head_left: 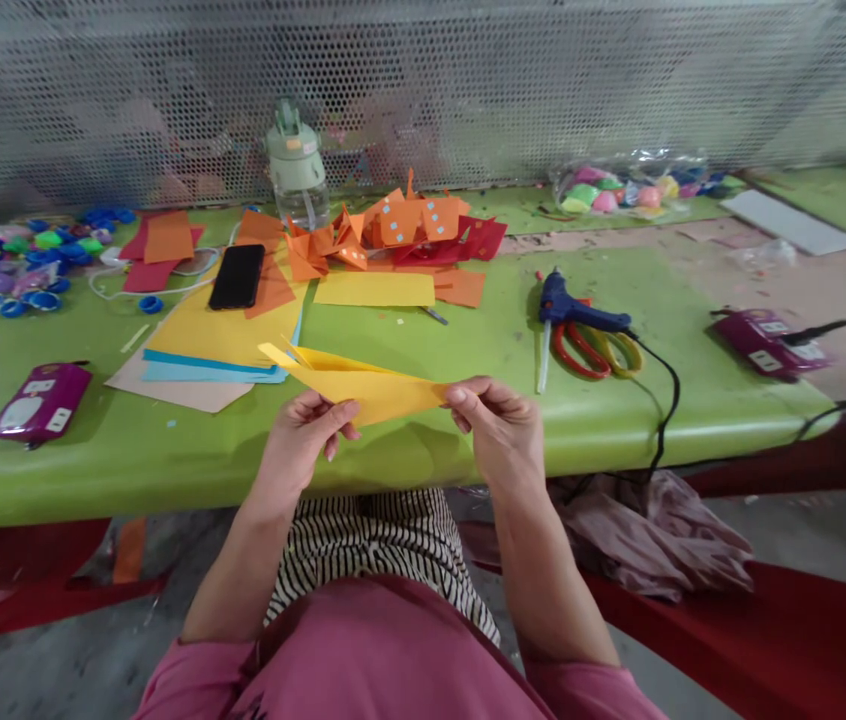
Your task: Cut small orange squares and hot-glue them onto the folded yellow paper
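Note:
A folded sheet of yellow paper (382, 395) is stretched between my two hands, just above the table's front edge. My left hand (314, 425) pinches its lower left part between thumb and fingers. At the sheet's right end, my right hand (494, 410) grips the corner the same way. Folded layers rise to a point at the upper left. Behind it lies a flat yellow paper strip (374, 289). Left of it is a stack of yellow and blue sheets (205, 335), with a black phone (237, 276) on top.
Orange folded paper shapes (408, 222) lie at the back, near a water bottle (297, 165). On the right are a blue glue gun (580, 305), scissors (595, 350) and a purple power box (772, 343) with a cord. Another purple box (40, 403) and colourful caps (40, 255) lie left.

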Available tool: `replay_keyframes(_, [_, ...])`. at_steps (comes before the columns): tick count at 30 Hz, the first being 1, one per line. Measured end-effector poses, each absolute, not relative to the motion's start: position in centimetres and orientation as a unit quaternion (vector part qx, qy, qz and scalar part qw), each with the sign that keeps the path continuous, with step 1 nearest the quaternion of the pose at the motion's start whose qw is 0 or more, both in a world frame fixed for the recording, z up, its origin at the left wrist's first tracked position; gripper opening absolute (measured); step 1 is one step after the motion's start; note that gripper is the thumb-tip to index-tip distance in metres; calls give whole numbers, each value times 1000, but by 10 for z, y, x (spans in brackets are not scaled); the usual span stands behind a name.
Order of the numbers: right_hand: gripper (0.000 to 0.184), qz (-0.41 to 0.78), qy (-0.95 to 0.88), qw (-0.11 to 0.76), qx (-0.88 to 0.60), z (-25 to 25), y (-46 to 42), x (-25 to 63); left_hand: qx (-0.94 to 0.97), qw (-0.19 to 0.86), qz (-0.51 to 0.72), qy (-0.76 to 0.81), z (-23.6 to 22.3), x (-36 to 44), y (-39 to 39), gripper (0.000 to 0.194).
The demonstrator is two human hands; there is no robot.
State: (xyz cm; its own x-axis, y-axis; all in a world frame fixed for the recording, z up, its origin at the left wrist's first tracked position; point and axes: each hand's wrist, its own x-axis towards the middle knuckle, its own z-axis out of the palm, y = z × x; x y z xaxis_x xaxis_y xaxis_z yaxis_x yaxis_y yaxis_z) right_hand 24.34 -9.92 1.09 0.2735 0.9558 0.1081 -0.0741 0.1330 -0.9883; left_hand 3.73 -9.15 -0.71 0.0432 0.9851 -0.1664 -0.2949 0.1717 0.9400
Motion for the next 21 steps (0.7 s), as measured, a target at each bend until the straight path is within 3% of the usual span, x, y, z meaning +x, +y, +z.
replay_keyframes(15, [30,421,-430,607,-519,4,-98,245,434,672,414,434,1,47,-92,43])
replay_keyframes(21, [32,418,-434,599,-528,7,-99,240,430,613,463,475,0,49,-93,49])
